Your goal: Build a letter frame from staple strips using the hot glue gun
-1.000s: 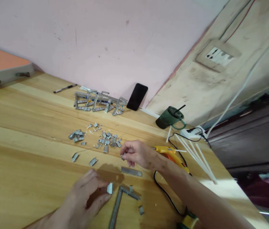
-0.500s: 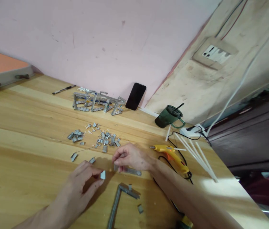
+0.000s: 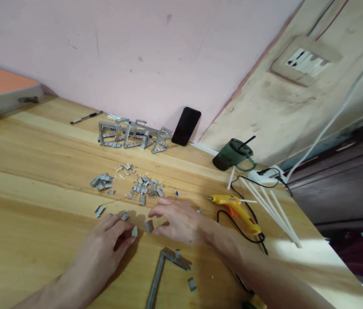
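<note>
My left hand (image 3: 99, 246) rests low over the table, thumb and finger pinched on a small grey strip of staples (image 3: 134, 232). Facing it, my right hand (image 3: 179, 221) has its thumb and fingers apart. Just off those fingertips is another short staple piece (image 3: 148, 226); whether the thumb touches it is unclear. Nearer to me lies an angled frame of staple strips (image 3: 156, 274), with a loose piece (image 3: 192, 284) beside it. Beyond the hands is a pile of staple pieces (image 3: 144, 185), and a smaller pile (image 3: 101, 182) sits to its left.
Several staple-built structures (image 3: 126, 135) stand at the back wall beside a leaning phone (image 3: 186, 126). To the right are a yellow glue gun (image 3: 236, 210) with its black cord, white glue sticks (image 3: 270, 210), a green mug (image 3: 233, 154) and a power strip (image 3: 267, 175). A pen (image 3: 86, 117) lies back left.
My right hand's fingers have spread from a pinch, leaving a staple piece in front of them. My left hand has shifted slightly left with its piece. The view has turned a little.
</note>
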### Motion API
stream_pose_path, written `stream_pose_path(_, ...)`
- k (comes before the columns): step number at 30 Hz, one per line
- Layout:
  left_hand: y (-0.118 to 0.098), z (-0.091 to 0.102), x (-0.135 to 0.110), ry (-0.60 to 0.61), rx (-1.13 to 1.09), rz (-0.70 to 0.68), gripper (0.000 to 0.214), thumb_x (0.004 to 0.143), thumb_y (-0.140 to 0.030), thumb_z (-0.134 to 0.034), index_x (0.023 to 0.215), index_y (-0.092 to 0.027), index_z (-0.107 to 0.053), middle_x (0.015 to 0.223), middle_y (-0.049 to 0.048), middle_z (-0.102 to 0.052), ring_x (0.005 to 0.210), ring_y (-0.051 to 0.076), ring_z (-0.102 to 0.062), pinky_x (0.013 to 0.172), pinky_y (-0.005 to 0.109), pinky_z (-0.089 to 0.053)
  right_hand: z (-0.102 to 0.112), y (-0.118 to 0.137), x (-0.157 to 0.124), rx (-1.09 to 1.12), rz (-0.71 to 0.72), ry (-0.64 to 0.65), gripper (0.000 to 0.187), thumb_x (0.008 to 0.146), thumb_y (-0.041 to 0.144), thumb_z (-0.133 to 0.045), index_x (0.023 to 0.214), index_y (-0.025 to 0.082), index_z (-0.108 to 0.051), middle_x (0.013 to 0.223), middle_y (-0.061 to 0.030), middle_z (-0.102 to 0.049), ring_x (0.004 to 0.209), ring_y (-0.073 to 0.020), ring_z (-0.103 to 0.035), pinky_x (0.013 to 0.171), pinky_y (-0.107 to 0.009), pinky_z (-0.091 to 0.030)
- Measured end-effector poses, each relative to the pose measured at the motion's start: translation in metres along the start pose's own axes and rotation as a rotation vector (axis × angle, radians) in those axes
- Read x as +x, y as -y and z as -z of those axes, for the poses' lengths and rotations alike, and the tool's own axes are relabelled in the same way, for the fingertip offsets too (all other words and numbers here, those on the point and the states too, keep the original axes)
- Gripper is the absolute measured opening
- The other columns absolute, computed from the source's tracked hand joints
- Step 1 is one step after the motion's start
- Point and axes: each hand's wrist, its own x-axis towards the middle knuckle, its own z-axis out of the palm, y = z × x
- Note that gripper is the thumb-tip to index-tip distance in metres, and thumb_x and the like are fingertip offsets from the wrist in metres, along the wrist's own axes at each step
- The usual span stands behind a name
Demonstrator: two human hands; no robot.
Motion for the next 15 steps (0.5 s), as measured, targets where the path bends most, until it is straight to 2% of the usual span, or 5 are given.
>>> stream_pose_path(4, 0.001, -0.002, 0.0, 0.032, 0.035, 0.009, 0.005, 0.08, -0.021, -0.058, 0.081, -0.024, -0.062, 0.074, -0.0002, -0.059, 0.072, 0.018, -0.058, 0.064, 0.028, -0.049, -0.007, 0.007, 0.0, -0.261, 0.055, -0.003, 0.021, 0.078, 0.026, -0.058, 0.097, 0.022, -0.062, 0.097, -0.0036, -0.059, 0.086, -0.0194, -0.057, 0.065, -0.028, -0.038)
stream_pose_path(9, 0.001, -0.001, 0.0, 0.035, 0.061, 0.011, 0.005, 0.081, -0.023, -0.057, 0.079, -0.024, -0.062, 0.075, 0.0002, -0.06, 0.072, 0.019, -0.059, 0.065, 0.03, -0.049, -0.006, 0.015, 0.004, -0.327, 0.077, 0.006, 0.015, 0.082, 0.031, -0.055, 0.09, 0.02, -0.062, 0.094, -0.0027, -0.058, 0.081, -0.0171, -0.057, 0.059, -0.027, -0.036)
stream_pose_path(15, 0.002, -0.001, 0.001, 0.029, 0.084, -0.013, 0.007, 0.082, -0.025, -0.055, 0.08, -0.025, -0.062, 0.076, 0.0011, -0.061, 0.074, 0.019, -0.06, 0.066, 0.03, -0.05, -0.009, 0.02, 0.003, -0.394, 0.11, -0.041, 0.018, 0.087, 0.029, -0.049, 0.092, 0.019, -0.062, 0.096, -0.0041, -0.058, 0.084, -0.0175, -0.058, 0.057, -0.027, -0.036)
